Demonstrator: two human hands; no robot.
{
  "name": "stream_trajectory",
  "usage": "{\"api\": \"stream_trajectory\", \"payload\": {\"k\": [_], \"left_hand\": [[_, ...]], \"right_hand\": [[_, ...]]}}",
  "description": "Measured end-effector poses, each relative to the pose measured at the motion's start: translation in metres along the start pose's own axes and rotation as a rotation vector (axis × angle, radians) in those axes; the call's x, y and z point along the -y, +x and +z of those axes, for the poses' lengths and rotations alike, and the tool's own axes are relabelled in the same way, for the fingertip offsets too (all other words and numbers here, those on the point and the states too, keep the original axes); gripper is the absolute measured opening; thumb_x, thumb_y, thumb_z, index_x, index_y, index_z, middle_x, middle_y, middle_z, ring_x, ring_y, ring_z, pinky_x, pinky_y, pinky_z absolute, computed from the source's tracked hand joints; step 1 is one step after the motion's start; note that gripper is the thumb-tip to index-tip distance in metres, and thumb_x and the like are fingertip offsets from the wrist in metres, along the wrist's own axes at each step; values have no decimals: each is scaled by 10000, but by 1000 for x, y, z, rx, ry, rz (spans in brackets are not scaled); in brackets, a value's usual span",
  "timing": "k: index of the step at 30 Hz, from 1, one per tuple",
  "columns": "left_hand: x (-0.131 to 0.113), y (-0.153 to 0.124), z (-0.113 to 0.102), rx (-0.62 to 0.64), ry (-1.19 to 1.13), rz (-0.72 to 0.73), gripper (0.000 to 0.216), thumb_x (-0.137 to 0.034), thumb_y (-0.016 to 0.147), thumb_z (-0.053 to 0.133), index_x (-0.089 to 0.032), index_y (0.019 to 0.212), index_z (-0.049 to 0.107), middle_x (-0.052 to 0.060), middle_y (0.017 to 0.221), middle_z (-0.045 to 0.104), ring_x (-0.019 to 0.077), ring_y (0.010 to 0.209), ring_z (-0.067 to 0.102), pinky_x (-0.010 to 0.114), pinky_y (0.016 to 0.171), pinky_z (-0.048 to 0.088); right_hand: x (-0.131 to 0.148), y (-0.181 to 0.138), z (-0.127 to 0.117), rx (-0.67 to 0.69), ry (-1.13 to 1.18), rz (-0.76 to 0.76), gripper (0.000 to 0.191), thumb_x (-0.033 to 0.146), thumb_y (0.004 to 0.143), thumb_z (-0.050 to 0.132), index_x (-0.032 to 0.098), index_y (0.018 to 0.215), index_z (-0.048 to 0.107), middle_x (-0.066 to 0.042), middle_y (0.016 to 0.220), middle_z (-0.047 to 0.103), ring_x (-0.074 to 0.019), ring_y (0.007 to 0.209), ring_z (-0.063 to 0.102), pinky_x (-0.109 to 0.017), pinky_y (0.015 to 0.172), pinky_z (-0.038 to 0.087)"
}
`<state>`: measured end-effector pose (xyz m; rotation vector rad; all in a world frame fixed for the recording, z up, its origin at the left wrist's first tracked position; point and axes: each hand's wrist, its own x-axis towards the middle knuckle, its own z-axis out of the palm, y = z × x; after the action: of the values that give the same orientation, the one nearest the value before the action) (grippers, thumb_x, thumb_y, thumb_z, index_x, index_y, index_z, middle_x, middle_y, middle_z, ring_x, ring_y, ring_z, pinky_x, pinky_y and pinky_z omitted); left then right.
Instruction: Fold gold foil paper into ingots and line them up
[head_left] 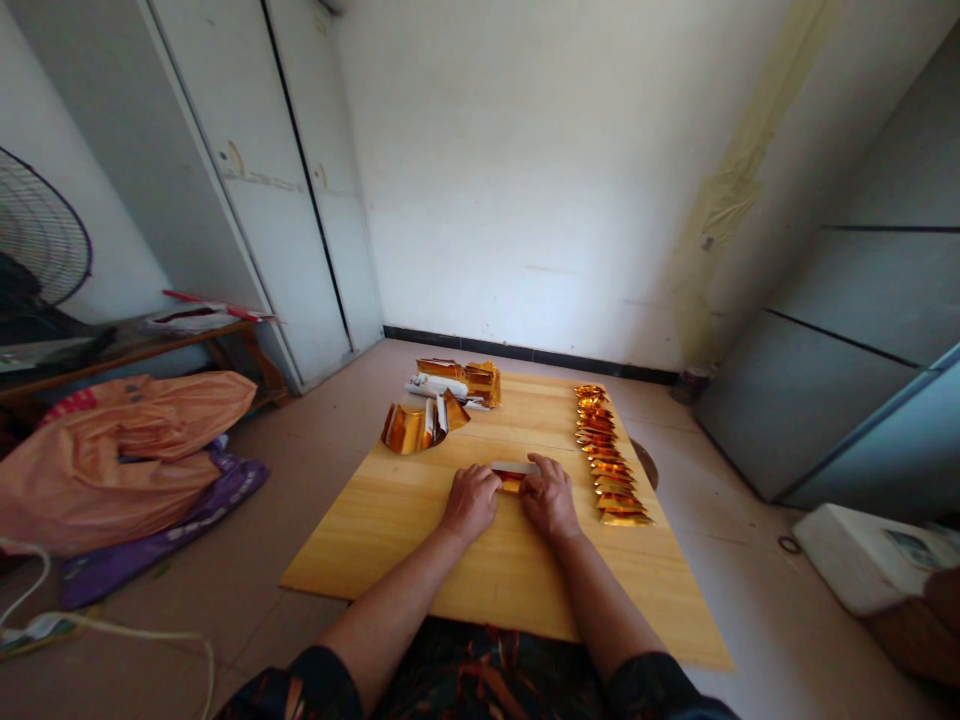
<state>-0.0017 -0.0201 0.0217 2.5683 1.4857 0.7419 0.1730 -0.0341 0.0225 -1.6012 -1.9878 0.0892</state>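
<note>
Between my hands, a small sheet of gold foil paper (511, 481) with a pale back edge lies on the wooden board. My left hand (472, 500) grips its left end, fingers curled and closed. At the other end, my right hand (551, 497) holds it with the thumb and fingers pressed together, the index finger reaching along the far edge. To the right runs a long row of folded gold paper pieces (611, 465). A curved gold sheet (411, 430) with white edges stands at the board's left, and behind it sit stacks of gold and white paper (480, 383).
The wooden board (465, 570) serves as the work surface in front of my lap. A grey cabinet (247, 200) and a heap of orange cloth (135, 440) over a purple bag are on the left. At right are a grey fridge-like unit (847, 340) and a white box (862, 560).
</note>
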Motion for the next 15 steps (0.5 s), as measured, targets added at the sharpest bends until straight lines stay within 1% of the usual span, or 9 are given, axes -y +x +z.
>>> {"api": "stream_trajectory", "payload": {"k": [2,4,6,8,10,13,15], "left_hand": [[-1,-1,-2,-6,-8,10,119,-107,739,567,-199,764,638,33,851,622,198,892,529,330,780,365],[-2,-1,-4,-15,-16,10,64,-163,749,590,-190,716,638,40,848,620,200,887,526,331,780,365],[-2,0,-5,-17,-28,-3,113,-215,780,588,-184,683,638,45,848,620,195,876,526,326,773,368],[-2,1,-4,-13,-37,-21,129,-216,791,587,-185,674,634,41,838,618,187,866,526,314,763,368],[-1,2,-2,-14,-50,-39,92,-188,771,607,-189,681,628,31,829,616,181,863,527,304,761,367],[1,4,0,-24,-80,-62,29,-182,738,641,-202,723,624,20,835,613,184,879,530,303,770,374],[2,4,1,-29,-87,-81,65,-187,722,652,-208,775,620,20,842,610,192,884,531,310,776,386]], "right_hand": [[-1,-2,-1,24,-8,-1,144,136,691,569,229,713,677,-42,1282,548,-249,1168,431,-404,938,331],[-3,-4,-2,38,4,26,132,159,707,566,225,706,681,-46,1250,576,-246,1139,456,-391,927,339],[-4,-5,-3,39,23,52,151,175,743,543,214,677,673,-52,1173,623,-229,1067,501,-359,897,353],[-6,-4,-4,38,41,62,151,168,754,529,212,698,663,-43,1056,664,-207,982,534,-331,866,356],[-7,-4,-5,35,60,74,153,146,727,538,215,800,654,-28,954,672,-197,933,543,-315,846,352],[-6,-3,-6,1,77,94,353,112,680,550,209,1014,607,-38,964,654,-207,957,531,-311,839,350],[-4,-3,-6,-27,65,87,489,90,670,544,205,1145,550,-51,994,644,-212,967,523,-316,844,344]]}}
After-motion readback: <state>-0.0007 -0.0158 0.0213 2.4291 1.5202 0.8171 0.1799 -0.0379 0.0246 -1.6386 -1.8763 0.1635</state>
